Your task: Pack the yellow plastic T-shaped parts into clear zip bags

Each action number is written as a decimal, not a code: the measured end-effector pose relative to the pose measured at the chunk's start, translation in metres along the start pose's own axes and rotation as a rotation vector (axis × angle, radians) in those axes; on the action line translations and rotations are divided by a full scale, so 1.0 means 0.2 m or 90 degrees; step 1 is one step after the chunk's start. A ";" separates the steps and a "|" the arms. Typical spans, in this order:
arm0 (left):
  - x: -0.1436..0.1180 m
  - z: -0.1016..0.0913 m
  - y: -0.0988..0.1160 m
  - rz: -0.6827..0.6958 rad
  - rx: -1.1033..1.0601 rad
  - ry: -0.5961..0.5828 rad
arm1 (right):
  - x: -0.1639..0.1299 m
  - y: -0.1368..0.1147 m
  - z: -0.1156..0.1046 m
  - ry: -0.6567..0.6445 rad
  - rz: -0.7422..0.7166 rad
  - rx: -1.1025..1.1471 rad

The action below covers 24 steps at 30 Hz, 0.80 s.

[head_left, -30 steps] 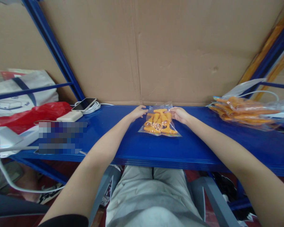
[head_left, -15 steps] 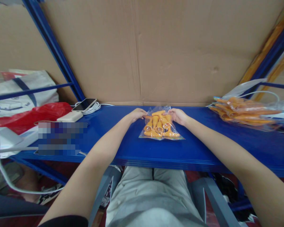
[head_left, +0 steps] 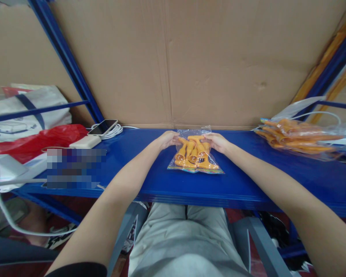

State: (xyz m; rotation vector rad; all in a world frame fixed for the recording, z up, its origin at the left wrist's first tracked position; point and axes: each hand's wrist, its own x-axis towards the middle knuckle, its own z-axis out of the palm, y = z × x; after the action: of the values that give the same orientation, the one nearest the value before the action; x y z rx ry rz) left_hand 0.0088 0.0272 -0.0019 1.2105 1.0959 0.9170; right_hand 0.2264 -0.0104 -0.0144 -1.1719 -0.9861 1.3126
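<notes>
Both hands pinch the far end of a clear bag of orange plastic parts [head_left: 195, 156]: left hand [head_left: 167, 139], right hand [head_left: 217, 141], fingers closed on it near the table's [head_left: 248, 181] back edge.

we see a bag of parts [head_left: 195, 156] lying mid-shelf [head_left: 242, 181], just before the cardboard wall [head_left: 173, 61]. our left hand [head_left: 167, 139] touches the bag's far left corner, our right hand [head_left: 216, 141] its far right corner. to the left, against the wall, a phone [head_left: 103, 127] lies on a coiled cable [head_left: 113, 132], a charger block [head_left: 85, 142] just before them. far right on the shelf lies a pile of filled bags [head_left: 300, 139].
</notes>
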 end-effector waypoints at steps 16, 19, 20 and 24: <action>0.01 -0.03 0.00 0.083 0.078 0.029 | 0.03 -0.01 -0.02 0.029 -0.012 -0.047; 0.03 -0.05 -0.01 0.078 0.085 0.018 | 0.04 0.00 -0.04 0.014 -0.027 -0.058; 0.03 -0.06 -0.01 0.081 0.087 0.016 | 0.04 0.00 -0.05 0.003 -0.028 -0.061; 0.04 -0.09 -0.01 0.108 0.083 0.003 | 0.05 -0.01 -0.10 -0.049 -0.021 -0.065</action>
State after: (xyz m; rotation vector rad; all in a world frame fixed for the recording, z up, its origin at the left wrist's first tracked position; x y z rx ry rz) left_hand -0.0059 0.0386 -0.0055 1.4258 1.0816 0.9891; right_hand 0.2479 -0.0021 -0.0167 -1.1833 -1.1359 1.3019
